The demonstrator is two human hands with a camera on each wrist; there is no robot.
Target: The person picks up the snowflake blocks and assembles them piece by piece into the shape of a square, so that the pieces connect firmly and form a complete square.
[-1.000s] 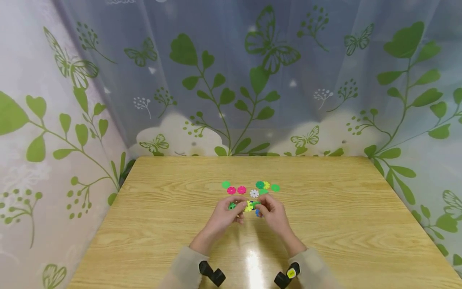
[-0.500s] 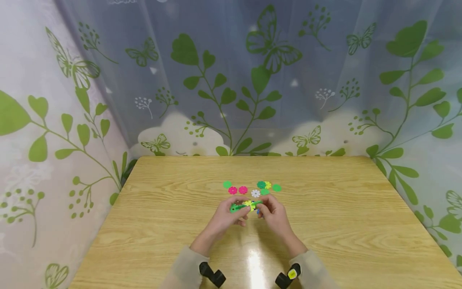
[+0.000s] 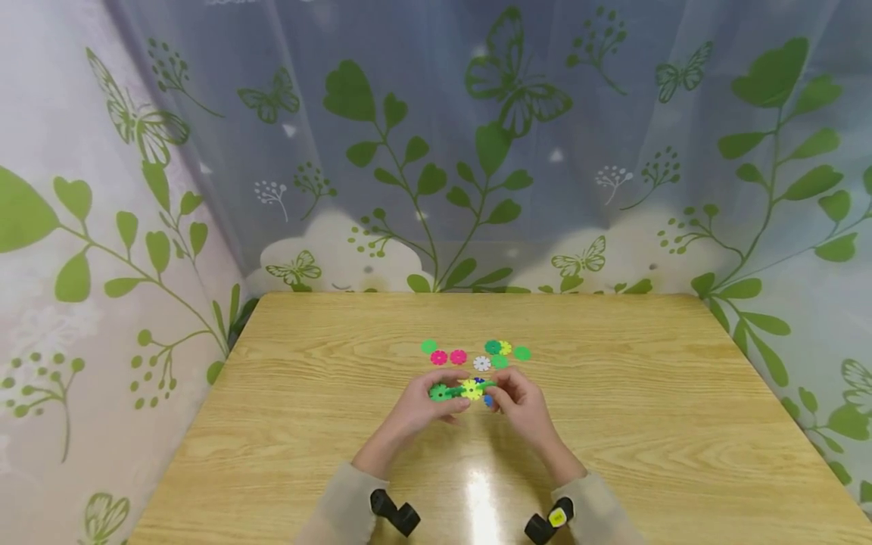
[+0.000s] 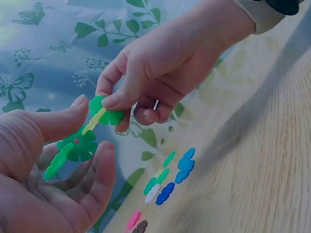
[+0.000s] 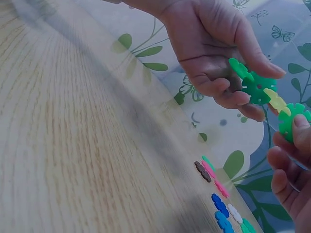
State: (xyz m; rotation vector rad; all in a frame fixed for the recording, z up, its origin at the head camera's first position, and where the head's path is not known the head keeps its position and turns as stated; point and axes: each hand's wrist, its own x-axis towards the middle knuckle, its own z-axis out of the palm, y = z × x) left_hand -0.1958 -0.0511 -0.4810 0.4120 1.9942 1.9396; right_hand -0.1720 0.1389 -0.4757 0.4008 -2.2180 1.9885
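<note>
With right hand (image 3: 523, 401) and left hand (image 3: 424, 403), holding up a chain (image 3: 468, 386) of linked green and yellow flower pieces above the wooden table (image 3: 313, 378). At the chain's right end, pinching with right thumb and forefinger; at its left end, holding with left thumb and curled fingers. Beyond the chain, flat on the wood: two pink discs (image 3: 459, 354), a white disc (image 3: 478, 364), three light green discs (image 3: 522, 353), a teal disc (image 3: 490, 347) touching a yellow disc (image 3: 506, 348). Below the chain, a brown disc (image 5: 202, 172).

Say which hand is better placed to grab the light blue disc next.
Likely the right hand: though pinching a green disc, it is nearer the light blue disc than the left hand is.
</note>
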